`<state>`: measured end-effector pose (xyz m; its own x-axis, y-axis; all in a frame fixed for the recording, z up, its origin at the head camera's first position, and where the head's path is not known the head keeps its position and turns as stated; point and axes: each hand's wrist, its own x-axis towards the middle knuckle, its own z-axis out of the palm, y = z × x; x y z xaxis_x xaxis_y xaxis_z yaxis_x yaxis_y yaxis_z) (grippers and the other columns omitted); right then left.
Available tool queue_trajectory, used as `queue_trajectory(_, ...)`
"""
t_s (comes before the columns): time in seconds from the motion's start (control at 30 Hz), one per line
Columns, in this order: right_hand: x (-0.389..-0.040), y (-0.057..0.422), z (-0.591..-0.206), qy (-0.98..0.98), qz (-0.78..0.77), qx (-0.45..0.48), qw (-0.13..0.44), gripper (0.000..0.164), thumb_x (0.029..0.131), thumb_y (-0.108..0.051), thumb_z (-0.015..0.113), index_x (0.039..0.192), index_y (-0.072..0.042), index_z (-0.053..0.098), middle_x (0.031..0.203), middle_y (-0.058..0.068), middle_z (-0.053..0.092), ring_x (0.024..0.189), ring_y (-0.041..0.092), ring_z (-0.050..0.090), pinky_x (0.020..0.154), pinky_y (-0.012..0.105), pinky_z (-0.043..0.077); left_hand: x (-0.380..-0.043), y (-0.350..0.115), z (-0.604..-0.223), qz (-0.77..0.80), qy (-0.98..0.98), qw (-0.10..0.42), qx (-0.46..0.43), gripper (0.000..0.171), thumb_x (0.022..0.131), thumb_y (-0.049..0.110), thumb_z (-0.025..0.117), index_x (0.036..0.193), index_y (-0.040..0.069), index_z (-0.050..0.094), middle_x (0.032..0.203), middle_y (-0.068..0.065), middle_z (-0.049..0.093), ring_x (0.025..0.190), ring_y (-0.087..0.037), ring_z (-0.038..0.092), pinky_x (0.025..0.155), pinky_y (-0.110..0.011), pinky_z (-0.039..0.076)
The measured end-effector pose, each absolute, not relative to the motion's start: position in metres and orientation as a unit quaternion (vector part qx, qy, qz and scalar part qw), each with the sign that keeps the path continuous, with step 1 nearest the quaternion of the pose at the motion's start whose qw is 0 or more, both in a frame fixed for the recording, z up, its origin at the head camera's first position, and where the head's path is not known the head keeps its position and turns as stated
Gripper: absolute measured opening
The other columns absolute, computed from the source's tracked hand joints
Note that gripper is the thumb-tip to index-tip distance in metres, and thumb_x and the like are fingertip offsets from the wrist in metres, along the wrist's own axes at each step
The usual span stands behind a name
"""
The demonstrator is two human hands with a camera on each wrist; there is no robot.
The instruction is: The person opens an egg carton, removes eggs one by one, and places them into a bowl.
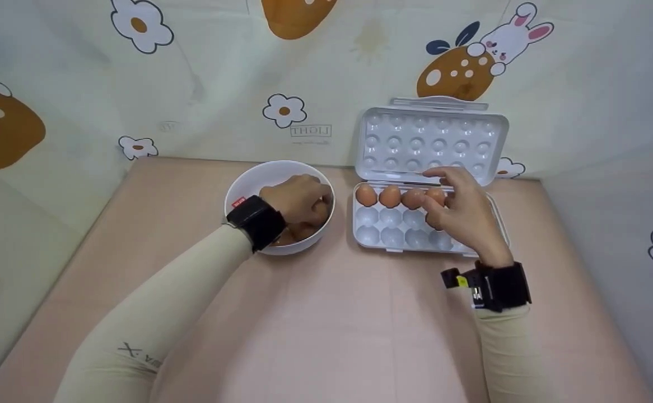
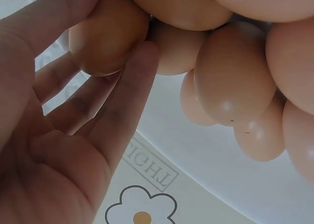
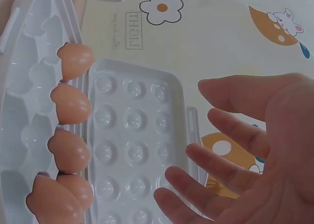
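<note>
One smooth brown oval egg [image 2: 109, 40] is inside a round white bowl [image 1: 248, 184], pinched between thumb and fingers of the left hand [image 1: 297, 198]; other brown eggs [image 2: 235, 77] lie beside it. Right hand [image 1: 466, 215]: fingers spread, holding nothing, over a white plastic egg tray [image 1: 392, 237]. Eggs line its hinge side; its dimpled lid [image 1: 433, 131] stands raised. Bowl and tray rest on a pink-covered table [image 1: 332, 319].
</note>
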<state>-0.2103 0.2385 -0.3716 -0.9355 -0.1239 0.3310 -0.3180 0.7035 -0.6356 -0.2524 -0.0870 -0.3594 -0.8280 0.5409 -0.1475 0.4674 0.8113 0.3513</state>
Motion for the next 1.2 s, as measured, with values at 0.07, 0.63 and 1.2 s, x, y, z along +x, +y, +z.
queue_trajectory(0.07,-0.211,0.240,-0.372,-0.914,0.365,0.119,0.133,0.045,0.093,-0.014,0.080,0.137,-0.010,0.066,0.138,0.014,0.061,0.124,0.034,0.059,0.091,0.046,0.054,-0.252,-0.087,-0.358,0.152,0.944,0.115,0.271,0.024,0.093,0.006,0.057,0.107,0.014,0.075,0.094,-0.005,0.065,0.089,-0.022,0.062,0.070,-0.038,0.046)
queue_trajectory(0.63,-0.215,0.262,-0.381,-0.945,0.298,0.108,0.083,0.059,0.092,-0.007,0.075,0.148,-0.008,0.058,0.147,0.022,0.051,0.118,0.040,0.057,0.107,0.061,0.044,-0.218,-0.071,-0.343,0.192,0.924,-0.063,0.325,0.052,0.093,0.024,0.083,0.141,0.024,0.064,0.139,-0.003,0.063,0.124,-0.026,0.058,0.094,-0.044,0.055)
queue_trajectory(1.2,-0.222,0.262,-0.401,-0.962,0.238,0.117,0.062,0.041,0.092,-0.008,0.070,0.133,-0.008,0.069,0.127,0.019,0.062,0.110,0.038,0.055,0.097,0.056,0.047,-0.190,-0.044,-0.375,0.240,0.898,-0.137,0.343,0.062,0.088,0.038,0.088,0.142,0.021,0.063,0.147,-0.001,0.059,0.128,-0.025,0.060,0.098,-0.041,0.053)
